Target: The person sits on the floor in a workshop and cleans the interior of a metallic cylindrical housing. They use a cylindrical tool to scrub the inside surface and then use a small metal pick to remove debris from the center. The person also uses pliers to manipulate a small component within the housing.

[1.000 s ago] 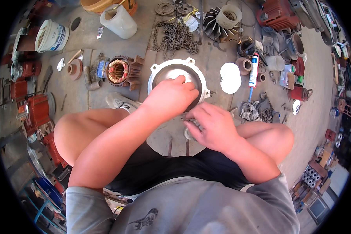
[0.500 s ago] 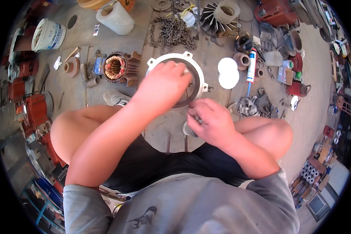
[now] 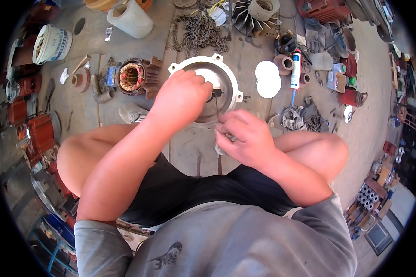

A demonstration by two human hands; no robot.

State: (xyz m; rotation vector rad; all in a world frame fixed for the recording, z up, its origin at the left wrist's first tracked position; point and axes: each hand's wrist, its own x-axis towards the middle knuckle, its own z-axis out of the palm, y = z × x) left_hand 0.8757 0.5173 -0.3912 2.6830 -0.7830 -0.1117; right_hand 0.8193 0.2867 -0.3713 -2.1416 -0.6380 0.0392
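Person wears a grey short-sleeved T-shirt (image 3: 226,240) with dark chest print, black shorts (image 3: 194,184), forearms and knees bare.

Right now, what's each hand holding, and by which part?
Left hand presses a white cloth into the round metal motor end cover, fingers bunched on the cloth's top. Right hand has a grip on something small and pale; which part cannot be told.

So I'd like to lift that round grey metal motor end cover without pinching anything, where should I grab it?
Probably by the outer rim of the round grey metal motor end cover, at two opposite mounting lugs, coming from above on its far and right sides. It lies flat, hollow side up, so the flange is exposed there, while the left hand covers the near-left part and a thin black wire hangs in the middle.
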